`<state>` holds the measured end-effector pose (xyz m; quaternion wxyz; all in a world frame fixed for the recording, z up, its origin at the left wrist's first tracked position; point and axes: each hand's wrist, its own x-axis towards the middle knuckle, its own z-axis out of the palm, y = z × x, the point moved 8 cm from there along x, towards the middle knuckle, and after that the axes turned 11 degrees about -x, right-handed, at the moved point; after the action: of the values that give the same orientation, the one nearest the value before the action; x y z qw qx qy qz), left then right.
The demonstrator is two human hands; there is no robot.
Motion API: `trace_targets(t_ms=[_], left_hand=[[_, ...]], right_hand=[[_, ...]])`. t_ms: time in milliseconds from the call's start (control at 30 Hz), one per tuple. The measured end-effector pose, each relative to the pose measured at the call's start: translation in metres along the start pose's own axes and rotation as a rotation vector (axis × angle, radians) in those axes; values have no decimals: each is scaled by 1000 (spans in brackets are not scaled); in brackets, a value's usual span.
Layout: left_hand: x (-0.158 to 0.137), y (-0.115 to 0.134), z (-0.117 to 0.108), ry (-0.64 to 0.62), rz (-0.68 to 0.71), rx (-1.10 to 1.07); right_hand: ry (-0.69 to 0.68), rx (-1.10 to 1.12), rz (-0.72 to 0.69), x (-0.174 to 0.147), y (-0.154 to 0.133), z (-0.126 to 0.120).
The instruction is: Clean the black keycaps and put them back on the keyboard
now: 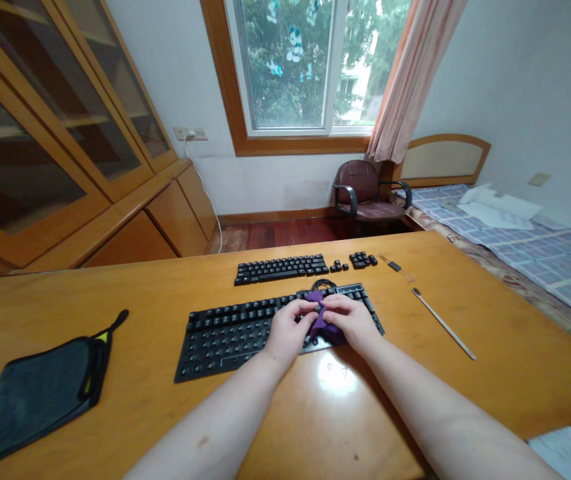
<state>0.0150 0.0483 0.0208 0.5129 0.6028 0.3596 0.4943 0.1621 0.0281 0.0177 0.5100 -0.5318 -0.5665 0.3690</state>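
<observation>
Both my hands meet above the right part of a black keyboard point(235, 333). Its upper rows carry keycaps, while bare switches show across much of the rest. Between my fingers is a purple cloth point(319, 328), bunched up and hanging toward the keyboard. My left hand point(289, 327) pinches it from the left, and my right hand point(353, 320) grips it from the right. A small dark piece, perhaps a keycap, shows at the fingertips, partly hidden. Behind the keyboard, removed black keycaps point(281, 268) lie in rows, with a smaller group of keycaps point(363, 259) to the right.
A wire keycap puller point(394, 266) and a thin brush-tipped stick point(444, 325) lie on the right of the wooden table point(155, 427). A dark pouch point(45, 383) with a loop rests at left. Beyond stand a chair point(365, 193), a bed point(515, 233) and a cabinet point(65, 120).
</observation>
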Motion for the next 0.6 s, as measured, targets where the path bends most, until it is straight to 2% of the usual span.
trace_targets(t_ms=[233,467,600], left_hand=[[-1,9,-2,9,56,81],[-2,9,1,-2,46,57],[-2,6,1,6,30,42]], right_hand=[[17,-39,-23,2,1,-5],[-18,34,-13,-2,-3,4],[50,-13,-20,-1,-5,-2]])
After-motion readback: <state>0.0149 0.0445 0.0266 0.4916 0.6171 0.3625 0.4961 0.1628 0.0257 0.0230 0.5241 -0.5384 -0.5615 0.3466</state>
